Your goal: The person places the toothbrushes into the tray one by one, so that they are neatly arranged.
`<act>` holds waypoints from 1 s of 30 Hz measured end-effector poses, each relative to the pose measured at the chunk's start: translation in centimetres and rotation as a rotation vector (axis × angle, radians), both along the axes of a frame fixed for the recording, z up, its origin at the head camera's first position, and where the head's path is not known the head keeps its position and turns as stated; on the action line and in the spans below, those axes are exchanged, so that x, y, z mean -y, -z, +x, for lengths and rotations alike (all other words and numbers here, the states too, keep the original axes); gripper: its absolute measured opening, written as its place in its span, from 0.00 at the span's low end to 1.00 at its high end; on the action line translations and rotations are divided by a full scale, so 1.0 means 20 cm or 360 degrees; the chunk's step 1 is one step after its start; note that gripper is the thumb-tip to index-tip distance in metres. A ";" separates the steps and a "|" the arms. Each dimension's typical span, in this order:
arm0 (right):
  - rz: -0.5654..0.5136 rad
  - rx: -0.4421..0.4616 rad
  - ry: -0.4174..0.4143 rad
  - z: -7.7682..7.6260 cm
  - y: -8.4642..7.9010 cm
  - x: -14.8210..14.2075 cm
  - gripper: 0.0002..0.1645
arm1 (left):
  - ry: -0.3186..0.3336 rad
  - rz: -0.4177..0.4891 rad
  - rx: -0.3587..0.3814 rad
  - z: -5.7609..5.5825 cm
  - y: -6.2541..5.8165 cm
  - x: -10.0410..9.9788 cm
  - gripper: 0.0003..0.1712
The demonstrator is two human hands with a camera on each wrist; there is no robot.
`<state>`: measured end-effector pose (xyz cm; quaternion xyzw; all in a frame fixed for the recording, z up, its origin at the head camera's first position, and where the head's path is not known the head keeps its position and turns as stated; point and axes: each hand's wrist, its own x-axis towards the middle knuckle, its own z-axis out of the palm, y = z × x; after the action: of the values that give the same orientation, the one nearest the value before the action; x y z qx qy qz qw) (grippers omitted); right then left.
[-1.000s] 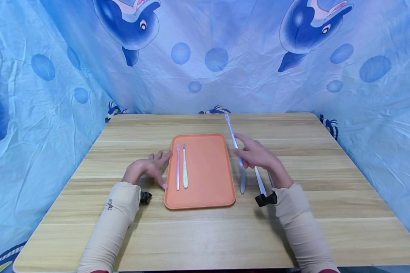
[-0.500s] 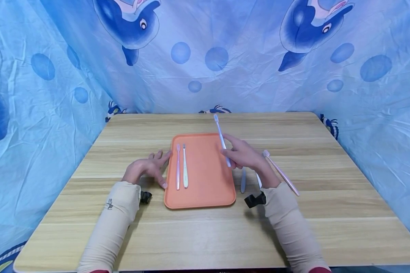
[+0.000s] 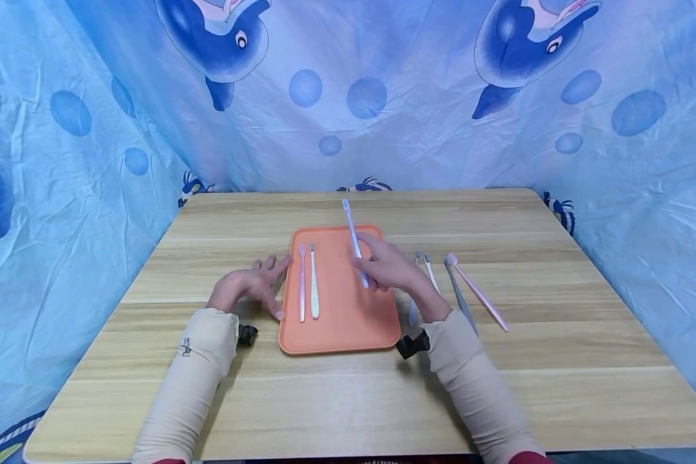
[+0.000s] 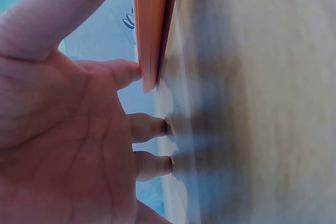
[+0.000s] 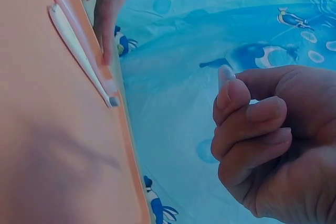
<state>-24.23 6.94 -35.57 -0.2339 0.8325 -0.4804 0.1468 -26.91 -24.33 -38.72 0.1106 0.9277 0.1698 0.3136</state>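
In the head view my right hand (image 3: 385, 265) pinches a pale lilac-white toothbrush (image 3: 354, 238) above the right half of an orange tray (image 3: 348, 335), its head pointing away from me. Only the handle's end shows past the fingers in the right wrist view. A pink toothbrush (image 3: 302, 287) and a pale green-white toothbrush (image 3: 314, 283) lie side by side on the tray's left part. At the tray's left rim, my left hand (image 3: 251, 288) rests with fingers spread, thumb and index finger at the edge; the left wrist view shows its other fingertips down at the tabletop.
Right of the tray, partly behind my right forearm, lie a blue toothbrush (image 3: 413, 314), a white toothbrush (image 3: 431, 272), a dark grey-blue toothbrush (image 3: 460, 293) and another pink toothbrush (image 3: 478, 293). The wooden table (image 3: 180, 270) meets a blue dolphin-print curtain (image 3: 429, 148) behind.
My right hand has carried the lilac-white toothbrush leftward from beside the tray to over it, uncovering the toothbrushes on the right. The left hand has stayed in place.
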 end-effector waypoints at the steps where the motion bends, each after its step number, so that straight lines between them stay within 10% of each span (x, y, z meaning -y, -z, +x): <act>1: -0.0003 0.0006 0.0000 0.00 0.00 0.01 0.36 | 0.0000 0.0000 0.0001 0.00 0.00 0.00 0.86; 30: 0.0124 0.0114 0.0089 0.04 0.08 0.28 0.38 | -0.0011 0.0012 0.0021 0.00 0.00 0.00 0.85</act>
<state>-23.48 1.27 -37.22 -0.1873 0.8510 -0.4595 0.1722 -27.00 -24.35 -38.77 0.1073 0.9254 0.1750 0.3187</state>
